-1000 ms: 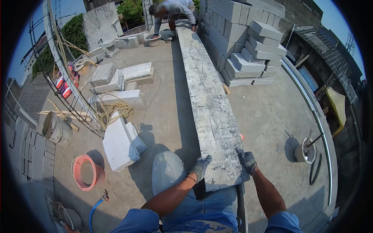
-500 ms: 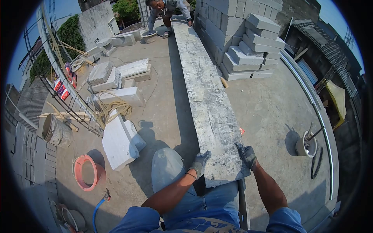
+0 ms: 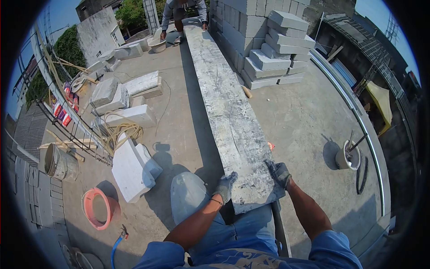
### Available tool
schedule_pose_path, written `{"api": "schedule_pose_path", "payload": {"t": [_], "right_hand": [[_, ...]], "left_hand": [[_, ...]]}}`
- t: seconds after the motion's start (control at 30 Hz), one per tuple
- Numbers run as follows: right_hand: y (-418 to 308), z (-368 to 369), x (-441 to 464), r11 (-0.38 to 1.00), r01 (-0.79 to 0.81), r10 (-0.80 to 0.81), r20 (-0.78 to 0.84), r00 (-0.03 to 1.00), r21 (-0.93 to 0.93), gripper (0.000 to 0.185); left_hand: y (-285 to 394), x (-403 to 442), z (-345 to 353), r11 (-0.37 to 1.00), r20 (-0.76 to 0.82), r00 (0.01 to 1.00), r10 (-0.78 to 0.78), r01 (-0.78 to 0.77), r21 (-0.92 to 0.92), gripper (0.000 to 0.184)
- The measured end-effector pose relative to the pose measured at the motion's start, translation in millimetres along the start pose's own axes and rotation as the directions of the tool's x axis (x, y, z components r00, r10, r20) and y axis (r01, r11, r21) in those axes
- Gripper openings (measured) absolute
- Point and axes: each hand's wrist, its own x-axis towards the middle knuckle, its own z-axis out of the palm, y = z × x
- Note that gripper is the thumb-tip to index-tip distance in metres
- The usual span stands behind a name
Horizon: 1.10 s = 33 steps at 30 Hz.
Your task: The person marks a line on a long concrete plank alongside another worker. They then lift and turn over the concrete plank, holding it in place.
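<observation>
A long, wide plank (image 3: 230,107), blotched with grey and white stains, runs from my lap away to the far end of the floor. My left hand (image 3: 225,186), in a dark grey glove, is closed on its left edge near the close end. On the opposite edge, my gloved right hand (image 3: 278,174) grips with the thumb over the top face; the fingers beneath are partly hidden. Another person (image 3: 183,13) crouches at the far end, one hand on the plank and the other at a shallow basin (image 3: 156,44).
Stacked grey blocks (image 3: 277,49) stand right of the plank's far half. White blocks (image 3: 130,170), a coiled hose (image 3: 123,134) and a pink bucket (image 3: 101,208) are on the left. A white bucket (image 3: 347,157) holding tools sits at right.
My view has turned slightly, so the scene sits further left. Both my hands keep their hold on the plank. The other person's head has gone mostly out of frame.
</observation>
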Motion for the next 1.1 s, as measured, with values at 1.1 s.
{"api": "schedule_pose_path", "payload": {"t": [1.1], "right_hand": [[-35,-4,-24,0.99,-0.018,0.009,0.068,0.998,0.137,0.048]], "left_hand": [[-2,0,-2,0.991,0.05,0.999,-0.022,0.015,0.135,0.038]]}}
